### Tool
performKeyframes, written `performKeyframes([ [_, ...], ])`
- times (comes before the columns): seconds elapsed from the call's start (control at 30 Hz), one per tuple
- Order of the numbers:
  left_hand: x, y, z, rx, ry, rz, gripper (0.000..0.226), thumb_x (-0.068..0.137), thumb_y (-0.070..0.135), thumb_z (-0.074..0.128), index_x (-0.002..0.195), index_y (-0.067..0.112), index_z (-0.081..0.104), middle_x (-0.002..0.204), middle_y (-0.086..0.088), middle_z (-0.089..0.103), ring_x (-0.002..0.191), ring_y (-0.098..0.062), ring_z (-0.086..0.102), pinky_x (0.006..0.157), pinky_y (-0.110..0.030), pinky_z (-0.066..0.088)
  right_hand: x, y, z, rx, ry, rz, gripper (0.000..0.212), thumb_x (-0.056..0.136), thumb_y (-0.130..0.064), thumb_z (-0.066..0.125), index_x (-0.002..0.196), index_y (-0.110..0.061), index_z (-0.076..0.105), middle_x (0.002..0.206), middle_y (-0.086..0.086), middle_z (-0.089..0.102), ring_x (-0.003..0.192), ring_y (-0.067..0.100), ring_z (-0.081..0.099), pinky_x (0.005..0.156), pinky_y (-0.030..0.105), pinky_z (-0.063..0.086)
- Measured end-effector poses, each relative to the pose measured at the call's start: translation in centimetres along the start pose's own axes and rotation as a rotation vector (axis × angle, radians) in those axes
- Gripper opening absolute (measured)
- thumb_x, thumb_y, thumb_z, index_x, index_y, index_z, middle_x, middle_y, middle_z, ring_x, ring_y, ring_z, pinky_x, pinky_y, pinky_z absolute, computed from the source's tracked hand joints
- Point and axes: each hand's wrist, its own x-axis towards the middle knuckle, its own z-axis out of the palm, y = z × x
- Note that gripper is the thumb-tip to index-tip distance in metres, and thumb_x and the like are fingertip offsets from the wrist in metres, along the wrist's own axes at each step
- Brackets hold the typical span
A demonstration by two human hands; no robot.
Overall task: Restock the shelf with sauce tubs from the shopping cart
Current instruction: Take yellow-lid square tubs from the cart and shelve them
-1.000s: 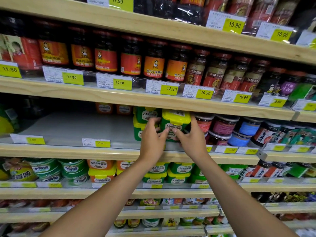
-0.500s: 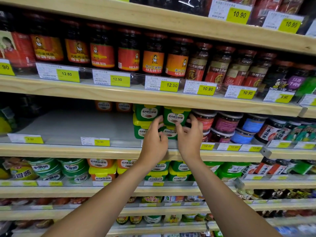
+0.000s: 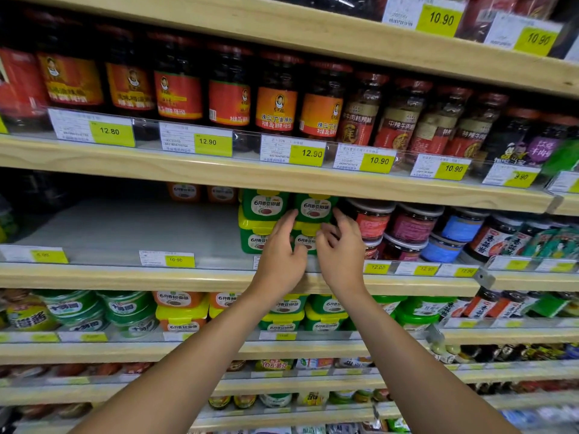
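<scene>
Four green tubs (image 3: 315, 208) sit stacked two-high on the middle shelf (image 3: 125, 277). The left hand (image 3: 282, 258) lies flat against the stack. The right hand (image 3: 341, 252) curls loosely beside it, gripping nothing. Room remains leftward, so restocking looks unfinished; the cart is out of view.

We see the wooden shelf (image 3: 94, 277) across mid-frame carrying green sauce tubs (image 3: 266, 203) stacked two high at centre, orange tubs (image 3: 185, 192) behind them leftward, round jars (image 3: 372, 219) to the right.
</scene>
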Motion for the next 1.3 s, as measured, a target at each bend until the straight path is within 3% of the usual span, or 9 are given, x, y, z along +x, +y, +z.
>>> performKeyframes([
  [0.1, 0.2, 0.6, -0.1, 0.024, -0.032, -0.024, 0.074, 0.087, 0.022, 0.048, 0.159, 0.025, 0.031, 0.163, 0.008, 0.033, 0.149, -0.011, 0.034, 0.122, -0.042, 0.034, 0.3, 0.3, 0.1, -0.026, -0.040, -0.020, 0.056, 0.092, -0.004, 0.059, 0.147, -0.010, 0.048, 0.137, 0.005, 0.047, 0.111, 0.014, 0.062, 0.100, 0.036, 0.054],
  [0.17, 0.3, 1.0, -0.2, 0.059, -0.043, -0.017, 0.070, 0.093, 0.013, 0.052, 0.159, 0.024, 0.031, 0.164, 0.007, 0.032, 0.148, -0.011, 0.033, 0.123, -0.039, 0.032, 0.4, 0.4, 0.1, -0.048, -0.062, -0.037, 0.058, 0.091, -0.005, 0.059, 0.147, -0.012, 0.047, 0.137, 0.004, 0.046, 0.111, 0.015, 0.061, 0.100, 0.039, 0.053],
  [0.5, -0.1, 1.0, -0.1, 0.085, -0.052, 0.001, 0.071, 0.096, 0.006, 0.056, 0.160, 0.023, 0.028, 0.167, 0.007, 0.024, 0.153, -0.007, 0.020, 0.126, -0.033, 0.021, 0.3, 0.7, -0.4, -0.057, -0.107, -0.038, 0.066, 0.090, -0.004, 0.062, 0.151, -0.016, 0.041, 0.143, 0.001, 0.041, 0.110, 0.011, 0.057, 0.098, 0.029, 0.052],
  [0.63, 0.0, 1.0, -0.4, 0.087, -0.077, 0.009, 0.072, 0.096, 0.007, 0.057, 0.160, 0.024, 0.029, 0.167, 0.007, 0.024, 0.153, -0.008, 0.020, 0.125, -0.029, 0.021, 0.1, 0.6, -0.2, -0.061, -0.107, -0.035, 0.066, 0.090, -0.005, 0.062, 0.151, -0.017, 0.040, 0.141, -0.003, 0.040, 0.112, 0.008, 0.055, 0.100, 0.034, 0.053],
  [0.77, 0.3, 0.8, -0.6, 0.090, -0.101, -0.004, 0.071, 0.097, 0.013, 0.058, 0.160, 0.025, 0.028, 0.168, 0.008, 0.021, 0.154, -0.008, 0.018, 0.126, -0.037, 0.023, -0.1, 0.4, -0.2, -0.076, -0.123, -0.041, 0.065, 0.087, -0.007, 0.063, 0.148, -0.017, 0.043, 0.138, -0.009, 0.040, 0.122, 0.015, 0.054, 0.104, 0.042, 0.050],
  [0.97, 0.4, 0.7, -0.9, 0.128, -0.128, 0.027, 0.070, 0.098, 0.015, 0.059, 0.160, 0.024, 0.027, 0.168, 0.006, 0.020, 0.153, -0.009, 0.018, 0.123, -0.026, 0.018, -0.5, 0.1, -0.7, -0.065, -0.137, 0.004, 0.063, 0.088, -0.013, 0.068, 0.146, -0.022, 0.045, 0.137, -0.008, 0.044, 0.125, 0.012, 0.053, 0.107, 0.039, 0.049],
  [1.17, -1.1, 1.5, -0.5, 0.158, -0.134, 0.075, 0.071, 0.098, 0.018, 0.060, 0.160, 0.024, 0.026, 0.167, 0.006, 0.023, 0.152, -0.011, 0.023, 0.124, -0.036, 0.028, -2.2, -0.1, -2.8, -0.081, -0.138, -0.021, 0.056, 0.091, -0.017, 0.070, 0.142, -0.022, 0.047, 0.130, -0.009, 0.045, 0.123, 0.008, 0.051, 0.106, 0.035, 0.048],
  [1.3, -4.1, 2.8, 1.0, 0.323, -0.194, 0.168, 0.070, 0.100, 0.024, 0.056, 0.161, 0.025, 0.022, 0.169, 0.009, 0.011, 0.155, -0.010, 0.010, 0.126, -0.034, 0.018, -4.1, -0.1, -6.9, -0.207, -0.130, -0.097, 0.053, 0.091, -0.021, 0.068, 0.140, -0.022, 0.049, 0.135, -0.008, 0.045, 0.129, 0.006, 0.044, 0.110, 0.032, 0.042],
])
